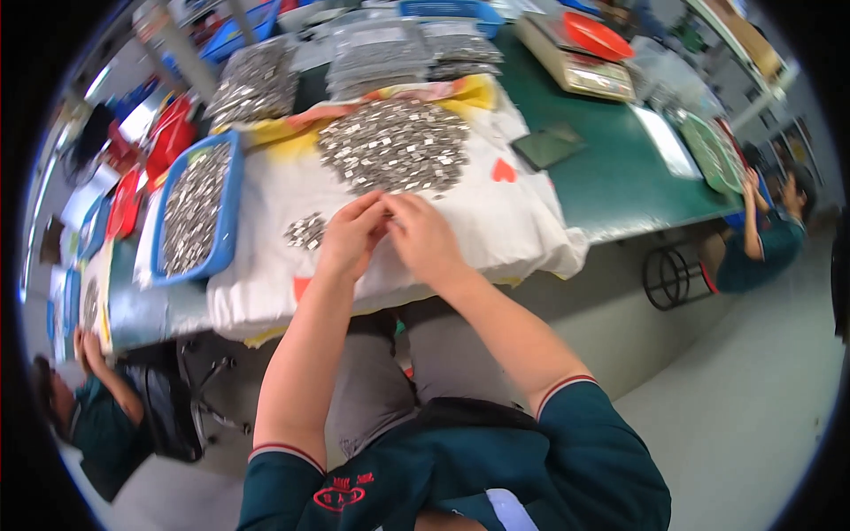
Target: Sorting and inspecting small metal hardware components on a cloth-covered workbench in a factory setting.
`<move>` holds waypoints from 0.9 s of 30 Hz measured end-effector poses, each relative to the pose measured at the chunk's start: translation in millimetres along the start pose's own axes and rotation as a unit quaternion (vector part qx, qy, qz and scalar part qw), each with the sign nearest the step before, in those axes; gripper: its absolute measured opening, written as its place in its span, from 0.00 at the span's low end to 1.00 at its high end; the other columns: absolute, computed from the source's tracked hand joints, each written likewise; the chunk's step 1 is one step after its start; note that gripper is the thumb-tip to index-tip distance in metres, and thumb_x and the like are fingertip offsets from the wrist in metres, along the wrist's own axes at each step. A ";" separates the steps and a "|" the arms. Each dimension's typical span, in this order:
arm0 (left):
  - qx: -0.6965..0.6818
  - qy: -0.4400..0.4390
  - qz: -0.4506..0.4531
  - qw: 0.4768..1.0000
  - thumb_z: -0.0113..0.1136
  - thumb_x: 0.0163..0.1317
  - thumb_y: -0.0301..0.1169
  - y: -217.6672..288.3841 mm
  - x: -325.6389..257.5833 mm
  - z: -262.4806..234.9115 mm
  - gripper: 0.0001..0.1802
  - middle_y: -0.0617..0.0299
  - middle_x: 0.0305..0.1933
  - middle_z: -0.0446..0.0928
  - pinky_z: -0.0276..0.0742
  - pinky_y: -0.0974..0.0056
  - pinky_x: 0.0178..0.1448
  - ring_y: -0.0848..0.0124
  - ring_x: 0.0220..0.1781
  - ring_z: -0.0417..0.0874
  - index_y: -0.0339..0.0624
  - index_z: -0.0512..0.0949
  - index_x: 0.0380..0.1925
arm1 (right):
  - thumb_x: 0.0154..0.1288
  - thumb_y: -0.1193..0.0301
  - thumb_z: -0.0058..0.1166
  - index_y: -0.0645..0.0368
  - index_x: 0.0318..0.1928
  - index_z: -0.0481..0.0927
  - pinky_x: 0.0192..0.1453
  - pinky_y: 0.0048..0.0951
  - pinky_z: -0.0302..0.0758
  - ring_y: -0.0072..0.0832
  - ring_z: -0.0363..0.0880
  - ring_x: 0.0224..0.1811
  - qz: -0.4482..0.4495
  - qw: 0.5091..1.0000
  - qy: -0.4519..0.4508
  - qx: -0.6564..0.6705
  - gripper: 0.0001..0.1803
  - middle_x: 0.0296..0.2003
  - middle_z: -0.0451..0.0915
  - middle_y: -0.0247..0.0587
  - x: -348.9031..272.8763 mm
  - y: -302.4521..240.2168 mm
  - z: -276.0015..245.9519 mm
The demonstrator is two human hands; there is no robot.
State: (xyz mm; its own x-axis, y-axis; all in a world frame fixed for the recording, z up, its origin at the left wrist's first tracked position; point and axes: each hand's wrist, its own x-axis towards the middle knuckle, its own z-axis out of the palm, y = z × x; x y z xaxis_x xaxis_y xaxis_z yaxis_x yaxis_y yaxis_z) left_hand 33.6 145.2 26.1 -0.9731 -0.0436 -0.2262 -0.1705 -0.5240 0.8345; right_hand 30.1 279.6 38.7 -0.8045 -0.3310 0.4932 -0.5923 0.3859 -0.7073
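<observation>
Right, I see both hands meeting at the near edge of the big pile – left hand (350, 237) and right hand (425, 237) curled fingertip to fingertip, pinching something too small to make out, most likely one of the small metal pieces. I can't tell whether either grip is fully closed on one.

The pieces sit in a heap of small silvery metal parts (394, 143) on a white cloth (496, 221) with orange and yellow patches, just beyond the fingers. A smaller cluster (306, 230) lies just left of the left hand.

Handling, as I judge it: each piece is light, stiff and slick – best taken by its edges with a fingertip pinch, one at a time; they'd scatter easily, though the cloth should stop them sliding.

Further out – a blue tray (228, 221) full of the same parts on the left, and clear bags of parts (381, 53) stacked at the far side. A weighing scale with a red dish (584, 49) stands far right on the green table (620, 177). Red trays (124, 203) line the left edge. Labels are too blurred to describe.
</observation>
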 end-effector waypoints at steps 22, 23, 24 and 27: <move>-0.048 0.098 -0.033 0.993 0.44 0.64 0.31 -35.2 -152.3 -67.2 0.12 0.59 0.37 0.76 0.75 0.67 0.42 0.72 0.36 0.77 0.38 0.71 0.44 | 0.51 0.70 0.53 0.61 0.41 0.75 0.50 0.37 0.66 0.42 0.70 0.44 -0.132 0.987 -0.078 -0.046 0.15 0.39 0.74 0.46 40.3 -20.9 101.1; -0.092 0.105 -0.075 0.987 0.44 0.64 0.32 -37.9 -149.2 -68.6 0.12 0.60 0.36 0.76 0.75 0.67 0.41 0.72 0.35 0.78 0.38 0.71 0.43 | 0.51 0.69 0.53 0.60 0.40 0.76 0.50 0.37 0.66 0.41 0.70 0.44 -0.145 0.984 -0.057 -0.090 0.14 0.39 0.74 0.45 42.0 -16.4 111.1; -0.137 0.116 -0.114 0.977 0.43 0.65 0.33 -39.7 -147.7 -73.0 0.12 0.60 0.36 0.76 0.75 0.67 0.40 0.72 0.34 0.78 0.39 0.71 0.42 | 0.51 0.69 0.53 0.60 0.40 0.76 0.50 0.37 0.66 0.41 0.70 0.44 -0.148 0.983 -0.064 -0.091 0.14 0.39 0.74 0.45 41.4 -24.2 119.0; -0.185 0.109 -0.141 0.966 0.43 0.65 0.33 -40.7 -136.5 -84.0 0.11 0.61 0.35 0.76 0.76 0.67 0.39 0.72 0.34 0.78 0.39 0.72 0.39 | 0.50 0.69 0.54 0.60 0.35 0.78 0.50 0.36 0.66 0.41 0.69 0.45 -0.110 0.976 -0.129 -0.134 0.11 0.40 0.74 0.47 37.6 -39.4 132.1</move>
State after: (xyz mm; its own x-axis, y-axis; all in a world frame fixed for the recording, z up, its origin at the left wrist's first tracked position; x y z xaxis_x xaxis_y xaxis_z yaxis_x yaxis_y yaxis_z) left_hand 186.4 101.0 -19.2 -0.8338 -0.0117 -0.5520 -0.3171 -0.8083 0.4961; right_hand 29.0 138.2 18.2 -0.6389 -0.6242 0.4497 -0.7678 0.4806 -0.4237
